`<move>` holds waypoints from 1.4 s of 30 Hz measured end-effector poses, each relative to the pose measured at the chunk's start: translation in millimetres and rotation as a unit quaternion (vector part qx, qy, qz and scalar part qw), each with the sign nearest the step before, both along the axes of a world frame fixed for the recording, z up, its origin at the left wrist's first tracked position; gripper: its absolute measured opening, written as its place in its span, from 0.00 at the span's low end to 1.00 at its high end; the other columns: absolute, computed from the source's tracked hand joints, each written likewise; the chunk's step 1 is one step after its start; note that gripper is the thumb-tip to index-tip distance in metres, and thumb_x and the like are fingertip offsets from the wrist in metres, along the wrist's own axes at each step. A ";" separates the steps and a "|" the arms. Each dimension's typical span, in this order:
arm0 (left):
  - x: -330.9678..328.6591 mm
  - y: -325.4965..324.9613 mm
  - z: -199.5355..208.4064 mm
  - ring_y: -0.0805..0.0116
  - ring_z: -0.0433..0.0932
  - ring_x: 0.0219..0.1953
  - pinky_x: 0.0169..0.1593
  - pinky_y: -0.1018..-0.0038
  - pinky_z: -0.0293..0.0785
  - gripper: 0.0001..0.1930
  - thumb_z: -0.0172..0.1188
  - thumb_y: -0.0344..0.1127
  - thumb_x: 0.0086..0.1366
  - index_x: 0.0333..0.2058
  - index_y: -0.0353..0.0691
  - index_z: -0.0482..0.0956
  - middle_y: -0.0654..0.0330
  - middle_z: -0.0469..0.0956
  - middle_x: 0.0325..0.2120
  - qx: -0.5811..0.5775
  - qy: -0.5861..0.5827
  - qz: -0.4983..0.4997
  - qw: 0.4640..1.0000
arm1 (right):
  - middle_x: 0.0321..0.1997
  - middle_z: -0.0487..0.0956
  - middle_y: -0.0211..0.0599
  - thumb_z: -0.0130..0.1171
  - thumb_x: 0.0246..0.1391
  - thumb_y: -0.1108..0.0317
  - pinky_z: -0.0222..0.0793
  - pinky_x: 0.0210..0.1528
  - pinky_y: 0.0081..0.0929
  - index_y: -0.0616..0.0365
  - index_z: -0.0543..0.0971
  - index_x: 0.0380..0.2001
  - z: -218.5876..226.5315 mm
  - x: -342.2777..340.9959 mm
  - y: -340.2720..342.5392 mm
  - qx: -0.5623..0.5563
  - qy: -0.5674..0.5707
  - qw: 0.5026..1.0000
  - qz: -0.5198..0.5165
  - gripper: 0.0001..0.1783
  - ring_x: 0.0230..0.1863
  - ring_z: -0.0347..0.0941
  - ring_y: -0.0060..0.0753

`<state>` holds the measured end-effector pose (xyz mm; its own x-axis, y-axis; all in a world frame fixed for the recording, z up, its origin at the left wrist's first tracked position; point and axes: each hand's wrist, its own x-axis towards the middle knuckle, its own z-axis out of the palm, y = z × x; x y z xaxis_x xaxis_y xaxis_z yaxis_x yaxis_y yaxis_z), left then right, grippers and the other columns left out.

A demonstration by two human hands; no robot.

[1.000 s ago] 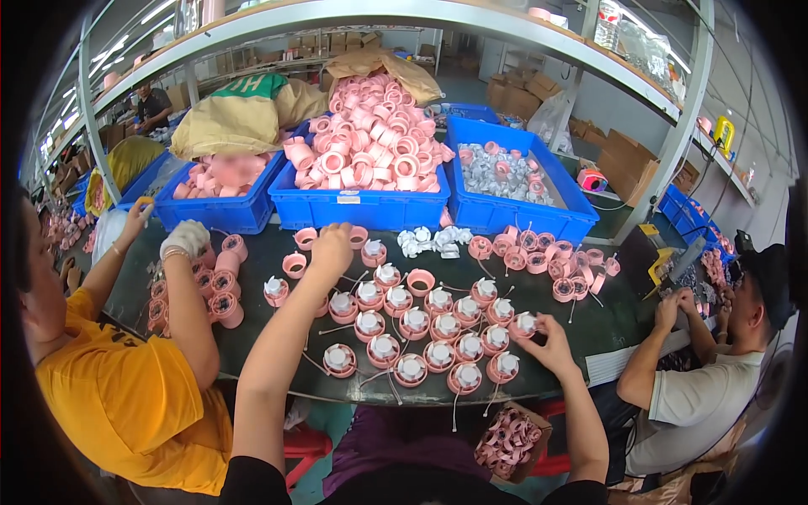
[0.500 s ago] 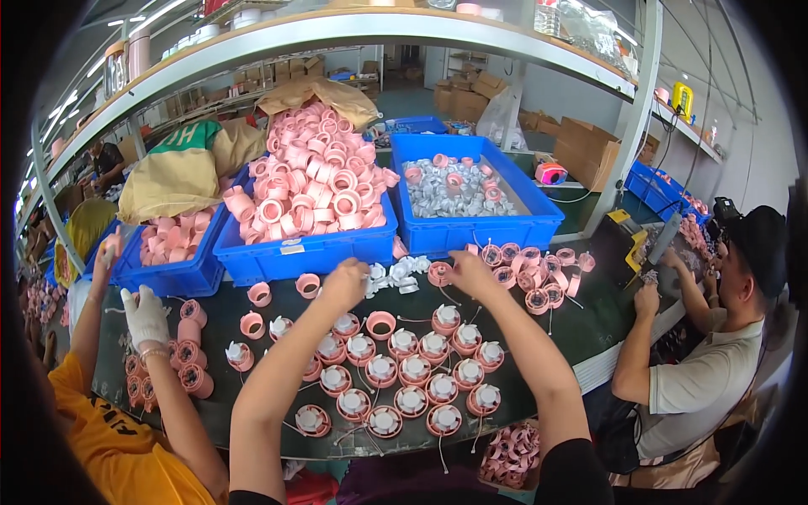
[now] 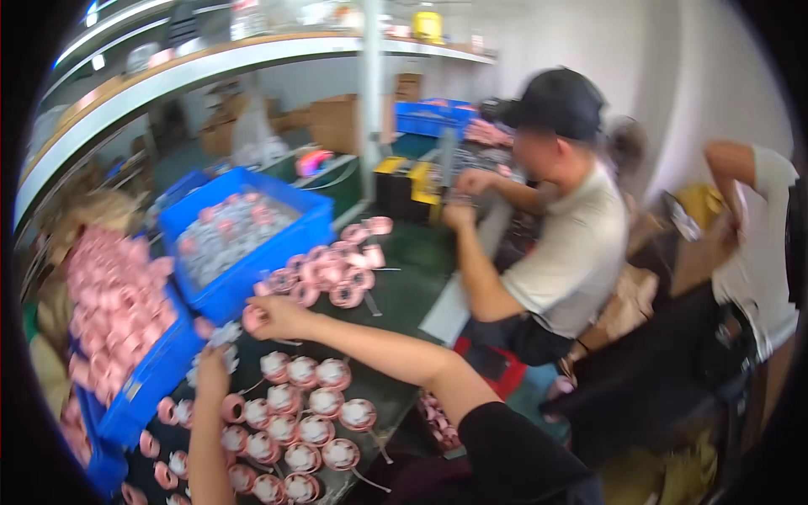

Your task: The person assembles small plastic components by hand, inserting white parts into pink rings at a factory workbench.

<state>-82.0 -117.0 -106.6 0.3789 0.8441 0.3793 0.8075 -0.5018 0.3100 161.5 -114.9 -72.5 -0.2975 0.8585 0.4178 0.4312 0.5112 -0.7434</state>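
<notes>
dozens of round pink plastic spools (image 3: 313,406) lie in rows lower left on the dark bench (image 3: 402,286); right hand (image 3: 271,316) grips one; left hand (image 3: 212,368) blurred, grip unclear.

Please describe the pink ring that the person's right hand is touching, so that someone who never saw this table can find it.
Start at the blue crate of clear-wrapped parts on the dark green table. Just below its near corner, the right hand closes on one pink ring. Unlike the rows of white-centred rings nearer the person, it sits alone at the crate's edge, in the fingers.
</notes>
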 end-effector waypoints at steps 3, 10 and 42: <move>-0.8 -4.3 8.4 0.47 0.74 0.35 0.38 0.60 0.71 0.18 0.51 0.23 0.51 0.42 0.45 0.77 0.46 0.73 0.35 0.038 0.048 -0.005 0.998 | 0.42 0.73 0.44 0.63 0.38 0.59 0.67 0.41 0.29 0.61 0.70 0.44 5.2 22.7 -27.6 -0.023 0.080 0.996 -0.013 0.29 0.40 0.72 0.36; 2.1 12.7 -20.3 0.45 0.75 0.32 0.37 0.59 0.71 0.18 0.46 0.19 0.52 0.43 0.35 0.73 0.43 0.74 0.32 0.031 0.097 0.021 0.995 | 0.28 0.77 0.41 0.63 0.41 0.59 0.71 0.34 0.27 0.61 0.70 0.44 1.8 54.1 -96.2 0.066 0.129 0.989 -0.038 0.27 0.31 0.76 0.32; 51.4 -232.7 59.9 0.73 0.67 0.43 0.46 0.77 0.65 0.07 0.48 0.26 0.58 0.36 0.37 0.69 0.60 0.69 0.39 -0.004 -0.585 -0.030 0.810 | 0.42 0.72 0.43 0.66 0.38 0.70 0.69 0.41 0.29 0.60 0.68 0.49 41.8 -53.1 -221.6 0.110 0.099 0.979 0.137 0.31 0.42 0.72 0.37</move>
